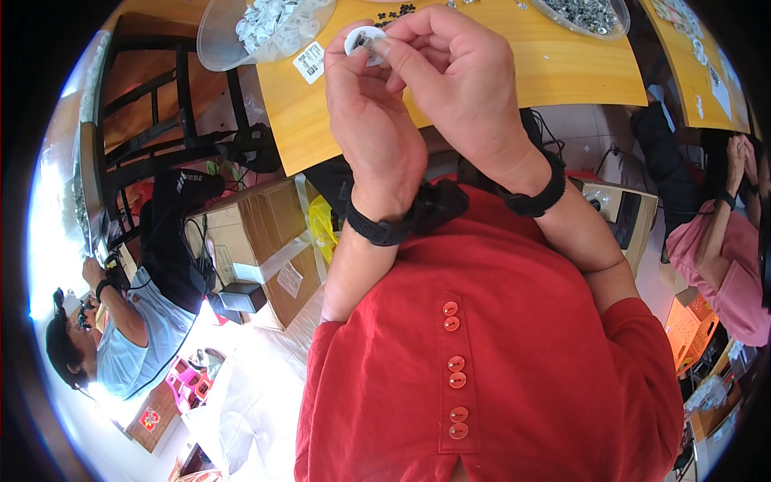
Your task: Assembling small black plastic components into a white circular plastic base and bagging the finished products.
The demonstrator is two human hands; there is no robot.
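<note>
Above the table's near edge, my left hand holds a small white round plastic piece between thumb and fingers. My right hand meets it from the right, its thumb and fingers pinched at a small dark part on the white piece's face. The fingertips partly cover both, so I cannot make out how the dark part sits. Just beyond my hands, several small black parts lie on the yellow wooden table.
A clear plastic bowl of white pieces stands far left, beside a printed label. Another clear container holds small metal parts at far right. Below the table are cardboard boxes. Co-workers sit left and right.
</note>
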